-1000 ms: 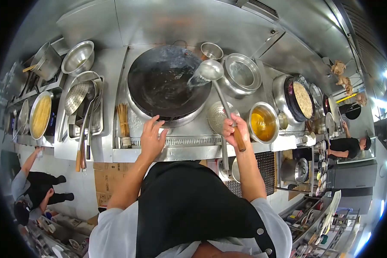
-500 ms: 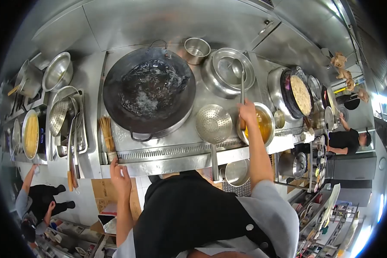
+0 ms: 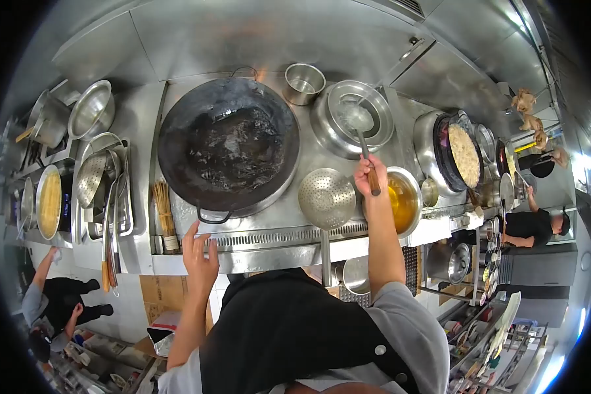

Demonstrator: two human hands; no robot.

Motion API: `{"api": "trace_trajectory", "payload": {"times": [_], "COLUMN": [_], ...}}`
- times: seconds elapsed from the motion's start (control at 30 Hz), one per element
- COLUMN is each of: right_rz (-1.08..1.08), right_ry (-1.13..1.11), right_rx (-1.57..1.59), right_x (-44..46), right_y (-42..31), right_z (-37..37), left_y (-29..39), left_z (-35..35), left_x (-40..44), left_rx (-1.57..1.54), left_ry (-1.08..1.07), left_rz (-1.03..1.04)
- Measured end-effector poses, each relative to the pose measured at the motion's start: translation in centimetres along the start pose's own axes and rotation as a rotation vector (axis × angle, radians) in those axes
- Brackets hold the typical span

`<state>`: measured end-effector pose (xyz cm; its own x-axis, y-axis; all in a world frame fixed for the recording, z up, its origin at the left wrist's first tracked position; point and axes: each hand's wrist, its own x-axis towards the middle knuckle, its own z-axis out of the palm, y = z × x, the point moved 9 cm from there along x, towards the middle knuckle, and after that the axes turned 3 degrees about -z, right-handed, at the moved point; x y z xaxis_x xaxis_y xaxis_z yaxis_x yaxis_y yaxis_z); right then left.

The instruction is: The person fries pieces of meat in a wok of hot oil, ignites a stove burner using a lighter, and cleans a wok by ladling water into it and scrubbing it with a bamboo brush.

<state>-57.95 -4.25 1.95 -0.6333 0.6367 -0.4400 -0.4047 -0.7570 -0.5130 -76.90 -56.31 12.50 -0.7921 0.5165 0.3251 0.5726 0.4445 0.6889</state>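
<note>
My right hand (image 3: 369, 172) grips the wooden handle of a ladle (image 3: 363, 141), whose bowl is down in the steel pot (image 3: 321, 128) at the back. Beneath that wrist is a steel bowl of yellow oil (image 3: 404, 202). My left hand (image 3: 201, 255) is empty, fingers apart, at the front edge of the stove just below the loop handle of a large black wok (image 3: 230, 144). Some liquid glistens in the wok. A perforated skimmer (image 3: 327, 198) lies between the wok and the oil bowl.
Left of the wok stand a bamboo brush (image 3: 165, 217), strainers (image 3: 92, 180) and a pan of yellow food (image 3: 49, 202). A small steel pot (image 3: 304, 84) sits behind. To the right is a pan with a pale round food (image 3: 464, 156). One person is at far left, another at far right.
Since a second ago, the ladle has gone from above the wok's right edge, spilling water, into the steel pot. My left hand dropped away from the wok, then moved slightly right and up.
</note>
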Motion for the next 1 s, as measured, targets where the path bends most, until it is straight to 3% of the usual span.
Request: {"api": "trace_trajectory", "payload": {"times": [0.17,0.2,0.27,0.43,0.6,0.67,0.73,0.77,0.83,0.9,1.0], "right_rz": [0.037,0.038,0.042,0.144,0.218,0.195,0.163,0.167,-0.065,-0.145,-0.318], "right_ry": [-0.064,-0.103,-0.151,-0.237,-0.123,-0.091,-0.104,-0.097,0.015,0.074,0.269], "right_rx": [-0.070,-0.053,-0.040,0.012,-0.177,-0.286,-0.607,-0.601,-0.613,-0.657,-1.293], "right_x": [-9.1,-10.7,-13.8,-19.8,-20.5,-21.2,-20.9,-20.6,-19.7,-16.4,-8.4], "right_y": [2.0,2.7,4.6,11.5,16.8,15.9,13.8,12.9,8.3,4.3,-2.9], "right_z": [5.9,7.1,9.3,12.9,10.6,11.5,11.3,11.0,9.7,6.7,3.2], "left_y": [4.1,3.8,1.9,1.4,0.9,0.7,0.5,0.0,-1.3,-4.5,-5.3], "left_z": [-1.1,-1.0,1.7,1.1,0.7,0.4,-0.2,-0.8,-0.8,-0.8,-0.9], "left_x": [3.7,4.0,4.2,3.8,2.9,2.3,1.4,1.1,-0.2,-1.7,-3.5], "left_rx": [0.049,0.057,0.132,0.121,0.051,0.014,-0.017,-0.035,-0.060,-0.087,-0.020], "left_ry": [0.070,0.073,-0.179,-0.240,-0.242,-0.222,-0.204,-0.182,-0.180,-0.130,-0.101], "left_rz": [0.314,0.309,0.212,0.227,0.293,0.303,0.305,0.225,0.155,-0.012,-0.076]}}
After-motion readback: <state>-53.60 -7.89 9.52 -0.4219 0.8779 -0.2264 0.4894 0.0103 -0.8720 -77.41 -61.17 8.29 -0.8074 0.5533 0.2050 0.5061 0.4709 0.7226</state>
